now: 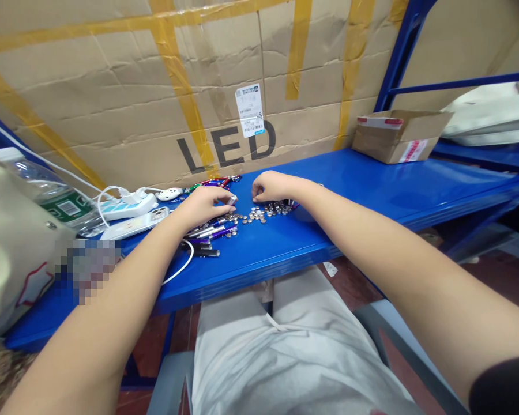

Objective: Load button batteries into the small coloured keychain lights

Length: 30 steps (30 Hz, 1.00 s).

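Note:
My left hand (205, 204) rests on the blue shelf (372, 184), fingers pinched on a small silver part (232, 199) at its fingertips. Under and beside it lies a bundle of small pen-like torches (210, 233) in purple, silver and black. My right hand (271, 185) hovers with fingers curled down over a scatter of several button cells (259, 214); whether it holds one cannot be told. More coloured torches (216, 183) lie behind the hands by the carton.
A big cardboard carton marked LED (225, 147) stands behind. At left are a power strip (127, 204), a phone (134, 225), a white cable (184, 265), a water bottle (47, 190) and a cloth bag (12, 253). A small cardboard box (398, 135) sits at right.

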Each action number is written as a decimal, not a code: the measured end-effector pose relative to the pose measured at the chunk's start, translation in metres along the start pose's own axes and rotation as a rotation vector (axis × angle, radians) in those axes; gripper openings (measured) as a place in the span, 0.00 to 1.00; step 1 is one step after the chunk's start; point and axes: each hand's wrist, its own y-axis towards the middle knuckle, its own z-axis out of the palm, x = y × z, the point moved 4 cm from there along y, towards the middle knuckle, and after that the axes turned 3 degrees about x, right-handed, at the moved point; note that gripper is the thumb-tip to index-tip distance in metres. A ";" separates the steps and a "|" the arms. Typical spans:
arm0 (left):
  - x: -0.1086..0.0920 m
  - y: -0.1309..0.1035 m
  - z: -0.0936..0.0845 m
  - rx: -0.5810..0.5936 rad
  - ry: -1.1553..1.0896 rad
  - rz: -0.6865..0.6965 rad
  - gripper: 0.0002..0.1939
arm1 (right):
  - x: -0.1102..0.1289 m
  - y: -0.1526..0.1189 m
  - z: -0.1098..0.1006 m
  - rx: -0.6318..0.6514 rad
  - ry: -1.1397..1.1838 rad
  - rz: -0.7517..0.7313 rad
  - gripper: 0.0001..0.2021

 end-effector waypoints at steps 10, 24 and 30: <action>0.003 -0.001 0.001 -0.019 -0.071 -0.054 0.14 | 0.044 -0.014 -0.015 -0.246 0.259 -0.372 0.14; 0.007 -0.001 0.000 -0.028 -0.083 -0.087 0.16 | 0.024 -0.004 0.005 0.026 0.123 -0.208 0.10; 0.006 -0.001 0.001 -0.028 -0.080 -0.095 0.15 | 0.031 -0.001 0.012 0.083 0.071 -0.167 0.09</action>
